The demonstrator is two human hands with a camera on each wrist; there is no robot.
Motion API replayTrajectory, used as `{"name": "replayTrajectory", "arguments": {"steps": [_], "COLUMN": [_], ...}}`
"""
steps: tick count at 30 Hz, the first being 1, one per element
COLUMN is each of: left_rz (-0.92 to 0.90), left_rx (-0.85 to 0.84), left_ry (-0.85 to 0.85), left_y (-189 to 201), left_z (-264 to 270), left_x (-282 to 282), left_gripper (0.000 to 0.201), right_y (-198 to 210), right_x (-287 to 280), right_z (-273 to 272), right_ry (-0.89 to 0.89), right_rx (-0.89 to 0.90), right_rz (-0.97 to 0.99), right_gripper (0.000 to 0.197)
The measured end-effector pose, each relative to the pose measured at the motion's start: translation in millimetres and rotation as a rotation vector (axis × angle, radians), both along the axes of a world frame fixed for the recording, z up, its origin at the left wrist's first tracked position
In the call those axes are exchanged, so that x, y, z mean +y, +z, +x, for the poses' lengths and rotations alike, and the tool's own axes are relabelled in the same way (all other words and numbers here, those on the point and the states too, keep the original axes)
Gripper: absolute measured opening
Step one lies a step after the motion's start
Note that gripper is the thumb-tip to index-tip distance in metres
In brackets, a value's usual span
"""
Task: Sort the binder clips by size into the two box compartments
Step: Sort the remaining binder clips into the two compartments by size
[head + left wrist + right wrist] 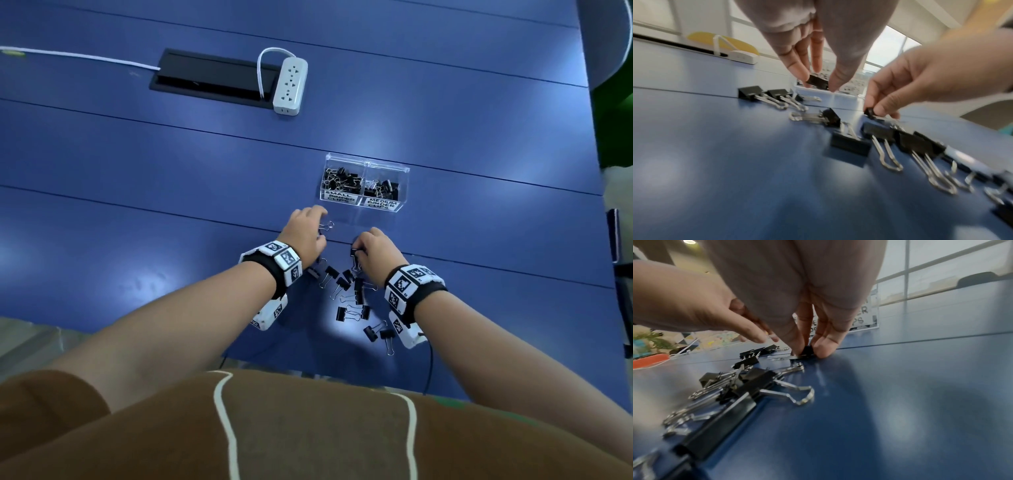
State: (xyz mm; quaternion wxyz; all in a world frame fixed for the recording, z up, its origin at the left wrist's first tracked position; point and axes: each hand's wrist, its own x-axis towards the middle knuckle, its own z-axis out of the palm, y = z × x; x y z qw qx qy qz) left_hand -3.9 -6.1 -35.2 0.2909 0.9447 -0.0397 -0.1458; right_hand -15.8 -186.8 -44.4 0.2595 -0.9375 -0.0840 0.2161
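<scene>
Many black binder clips (349,301) with silver wire handles lie scattered on our blue desk (137,205), on the near side of the clear box (364,183). Some have folded-steel bodies larger than others, and their handles point every way; a few overlap in a loose heap between our two wrists. Our right hand (378,248) reaches down at the far edge of that heap, nearer the box, with thumb and fingers curled around a small black clip (807,350) that sits on the desk surface, its wire handle lying flat beside it. Our left hand (305,233), just beside the right and a little closer to the box, pinches another small clip (817,81) between thumb and fingertips, lifted clear of the desk; in the head view its silver handle loops stick out towards the box. Beyond both hands stands the box itself, split into two compartments. Its left compartment, labelled SMALL BINDER CLIPS, holds a dense pile of little black clips; its right one, labelled MEDIUM BINDER CLIPS, holds fewer. Well past the box, a white power strip (290,85) rests by a black cable hatch (209,77) set in the desk.
</scene>
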Motion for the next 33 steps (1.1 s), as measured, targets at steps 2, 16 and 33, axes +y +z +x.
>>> {"name": "replayTrajectory", "arguments": {"steps": [2,16,33], "left_rz": [-0.004,0.173,0.229], "left_rx": [-0.009,0.021,0.013], "left_ry": [0.065,-0.164,-0.201], "left_y": [3,-6,-11], "left_z": [4,19,23], "left_x": [16,21,14], "left_gripper": [0.039,0.043,0.017], "right_y": [1,12,11], "right_x": [-3,-3,-5], "right_z": [1,-22,-17], "right_ry": [-0.064,0.321,0.151], "right_rx": [-0.004,0.124,0.103], "right_rz": [0.013,-0.151,-0.044], "right_gripper": [0.009,0.039,0.009]}}
